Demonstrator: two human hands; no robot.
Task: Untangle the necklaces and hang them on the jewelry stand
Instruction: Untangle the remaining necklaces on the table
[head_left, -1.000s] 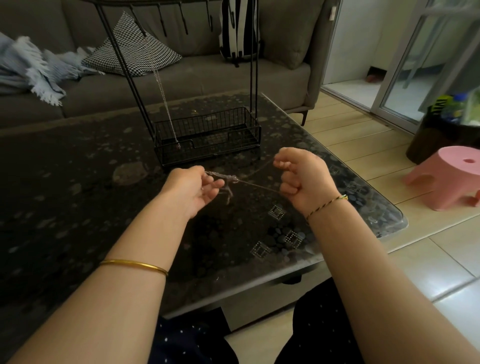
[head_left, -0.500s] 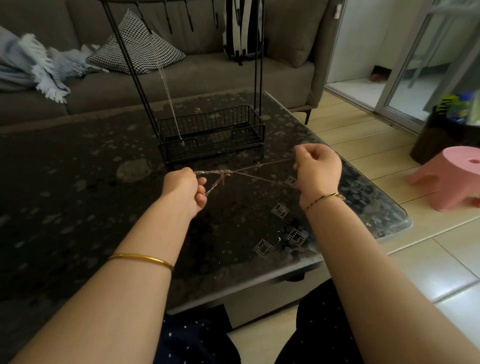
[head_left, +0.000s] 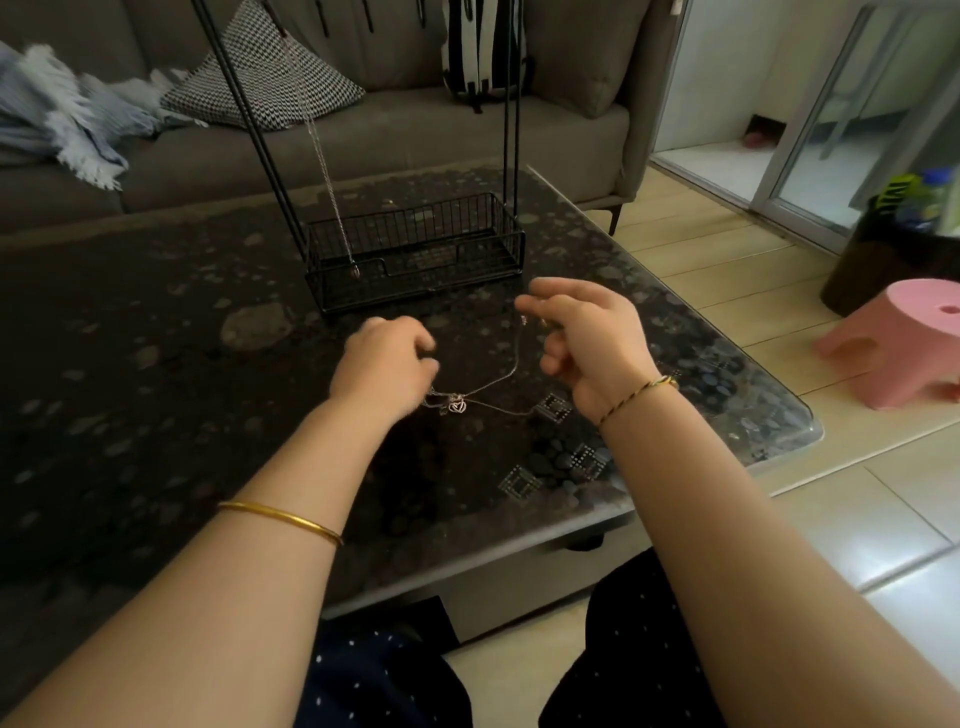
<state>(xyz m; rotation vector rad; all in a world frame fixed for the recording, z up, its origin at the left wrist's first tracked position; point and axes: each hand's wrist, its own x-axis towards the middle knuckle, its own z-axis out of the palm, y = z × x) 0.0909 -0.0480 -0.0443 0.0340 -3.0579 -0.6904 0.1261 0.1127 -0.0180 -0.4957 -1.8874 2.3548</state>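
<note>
Thin silver tangled necklaces (head_left: 470, 399) with a small heart pendant (head_left: 457, 404) sag onto the dark table between my hands. My left hand (head_left: 384, 366) is blurred, fingers curled, and a strand runs up under its fingertips. My right hand (head_left: 587, 338) pinches a chain end between thumb and forefinger, and that chain drops from there to the tangle. Just behind my hands stands the black jewelry stand (head_left: 415, 254), a wire basket base with tall poles. One necklace (head_left: 322, 156) hangs from its top bar, which is cut off above.
The glass-topped table (head_left: 156, 364) has its right edge and rounded corner (head_left: 810, 431) close to my right arm. A grey sofa (head_left: 415, 130) with cushions lies behind. A pink stool (head_left: 904, 343) stands on the floor to the right.
The chain was stretched taut between my two fists. Now both hands have come down and closer together, the chain is slack and the pendant rests on the table. My right fingers have loosened.
</note>
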